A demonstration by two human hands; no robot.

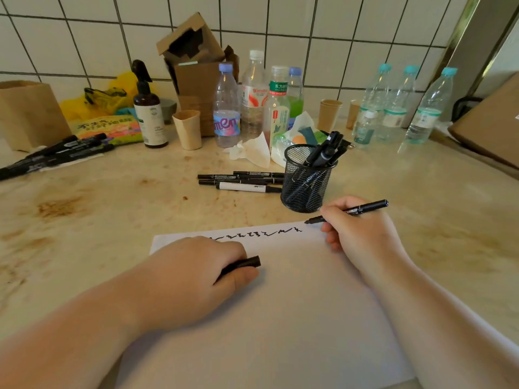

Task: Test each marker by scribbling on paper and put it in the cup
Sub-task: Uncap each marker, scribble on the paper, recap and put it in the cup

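A white sheet of paper (295,290) lies on the counter, with a row of black scribbles (258,234) along its far edge. My right hand (359,231) grips an uncapped black marker (368,207), its tip at the paper's far right corner. My left hand (196,276) rests on the paper and holds a black marker cap (247,262). Just beyond the paper stands a black mesh cup (306,181) with several markers in it. Several more markers (241,181) lie left of the cup.
Another group of black markers (56,155) lies at the far left. Water bottles (393,108), drink bottles (252,99), paper cups (188,130), a spray bottle (148,108), crumpled tissue (252,150) and cardboard boxes (193,66) crowd the back by the tiled wall.
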